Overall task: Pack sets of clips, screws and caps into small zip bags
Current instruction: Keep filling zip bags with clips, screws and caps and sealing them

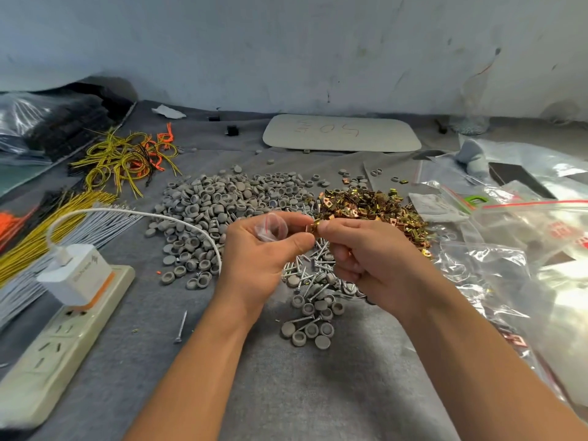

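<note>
Over grey cloth (286, 393), right grip (366, 249) pinches clip (312, 226) beside bag (272, 226).

Sm clear zip bag (272, 229) aloft, gold clip (312, 226) beside it — caps (206, 205), screws (318, 259) piled below

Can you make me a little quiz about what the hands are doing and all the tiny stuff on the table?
1. True or false: the left hand holds a small clear zip bag.
2. What does the right hand pinch at its fingertips? A) a grey cap B) a gold clip C) a yellow wire
3. Fill in the gap: the gold clip pile lies to the ____ of the grey cap pile.

Key: 1 true; 2 B; 3 right.
</note>
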Tool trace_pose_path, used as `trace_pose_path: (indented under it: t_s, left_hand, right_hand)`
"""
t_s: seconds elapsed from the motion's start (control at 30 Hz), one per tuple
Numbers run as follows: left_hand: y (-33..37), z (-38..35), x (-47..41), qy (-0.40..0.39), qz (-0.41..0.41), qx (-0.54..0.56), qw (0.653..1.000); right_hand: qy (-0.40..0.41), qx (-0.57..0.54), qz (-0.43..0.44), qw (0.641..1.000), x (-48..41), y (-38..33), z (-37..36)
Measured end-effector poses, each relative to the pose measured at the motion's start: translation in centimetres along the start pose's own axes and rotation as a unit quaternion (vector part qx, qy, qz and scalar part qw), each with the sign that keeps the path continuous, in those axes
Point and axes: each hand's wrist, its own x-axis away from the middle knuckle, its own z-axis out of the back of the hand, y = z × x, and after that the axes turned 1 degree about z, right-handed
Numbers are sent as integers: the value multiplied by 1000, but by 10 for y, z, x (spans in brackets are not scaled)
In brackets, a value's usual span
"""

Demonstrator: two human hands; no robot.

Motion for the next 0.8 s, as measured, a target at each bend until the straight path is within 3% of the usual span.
trace_pose_path:
  t_s: [0.23,0.37,0.5,0.8]
  left_hand:
    - [-4,1,0,-10,35,-47,998]
    - [-13,4,-3,-2,45,-157,987]
    - [-19,-1,-2,-20,30,-242,970]
    - [-14,-1,1,-65,-4,-244,968]
  right_hand:
    - [24,2,27,999,1,-3,-1]
    - [102,88,80,988,2,-5,1]
    - [119,126,104,979,1,-3,-4]
    - [98,161,92,978,2,-3,-4]
